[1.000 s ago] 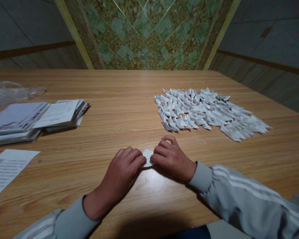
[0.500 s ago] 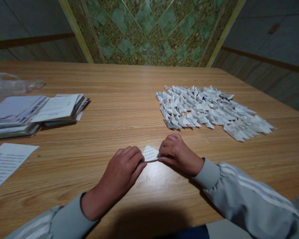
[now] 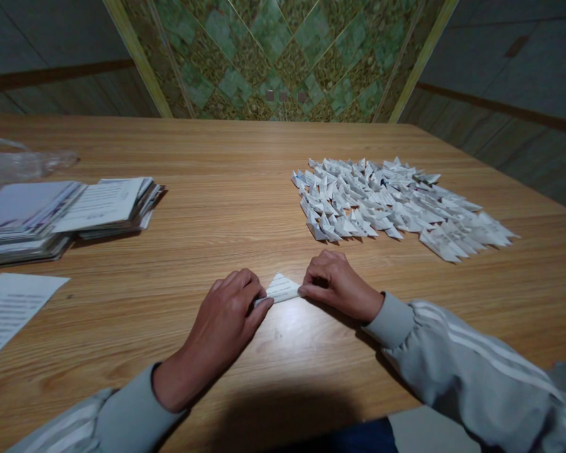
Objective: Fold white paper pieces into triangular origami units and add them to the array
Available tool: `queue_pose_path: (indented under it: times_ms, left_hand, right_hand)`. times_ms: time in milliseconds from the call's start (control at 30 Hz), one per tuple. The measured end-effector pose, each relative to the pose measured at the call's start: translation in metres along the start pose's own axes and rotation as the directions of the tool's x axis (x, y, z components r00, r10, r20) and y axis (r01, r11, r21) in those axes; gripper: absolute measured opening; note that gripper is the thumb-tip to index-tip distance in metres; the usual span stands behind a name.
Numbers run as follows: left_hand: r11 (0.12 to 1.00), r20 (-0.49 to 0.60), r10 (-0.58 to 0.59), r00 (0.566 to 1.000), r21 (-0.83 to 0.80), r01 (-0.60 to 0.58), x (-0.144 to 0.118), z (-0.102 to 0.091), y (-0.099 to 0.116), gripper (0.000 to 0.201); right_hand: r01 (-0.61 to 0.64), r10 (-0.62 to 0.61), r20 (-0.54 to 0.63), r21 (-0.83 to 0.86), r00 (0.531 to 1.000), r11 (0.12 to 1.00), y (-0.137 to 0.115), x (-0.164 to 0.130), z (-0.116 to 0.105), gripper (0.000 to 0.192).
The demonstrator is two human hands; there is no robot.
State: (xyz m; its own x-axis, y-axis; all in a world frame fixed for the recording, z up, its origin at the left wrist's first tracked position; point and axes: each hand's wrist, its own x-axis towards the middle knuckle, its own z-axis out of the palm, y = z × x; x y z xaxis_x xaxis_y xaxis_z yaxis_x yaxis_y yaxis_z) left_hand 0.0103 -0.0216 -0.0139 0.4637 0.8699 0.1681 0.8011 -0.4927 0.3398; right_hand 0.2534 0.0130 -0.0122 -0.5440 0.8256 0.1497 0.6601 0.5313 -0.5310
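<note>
Between my hands, low over the table, is a small folded piece of printed paper (image 3: 283,288) with a pointed top and a folded strip along its lower edge. My left hand (image 3: 229,314) pinches its left end, thumb along the lower edge. At the right corner, the thumb and fingertips of my right hand (image 3: 339,284) grip the paper. My fingers cover both ends of it. Beyond my right hand lies a large spread of folded paper boats (image 3: 363,198), set close together in rows.
Stacks of printed paper (image 3: 99,204) and a thicker pile (image 3: 23,207) sit at the left. A loose printed sheet (image 3: 19,308) lies nearer me. Clear plastic wrap (image 3: 19,160) rests behind the piles. The wooden table (image 3: 207,163) reaches toward a tiled wall (image 3: 278,50).
Along the lower edge of the paper, a folded strip now shows more clearly. My left thumb lies along it, and my right fingers have shifted slightly at the right corner.
</note>
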Motion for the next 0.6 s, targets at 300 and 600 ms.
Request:
queue_pose_path:
  times_ms: [300, 600]
  left_hand:
    - [0.999, 0.005, -0.017, 1.0, 0.051, 0.017, 0.0019, 0.0022, -0.0021, 0.018]
    - [0.996, 0.005, -0.026, 1.0, 0.083, 0.026, 0.0024, 0.0023, -0.0026, 0.015]
  right_hand:
    - [-0.042, 0.042, -0.007, -0.129, 0.999, 0.991, -0.0049, -0.0014, 0.0032, 0.015]
    - [-0.006, 0.012, 0.019, -0.282, 1.0, 0.959, -0.0088, -0.0003, 0.0012, 0.021]
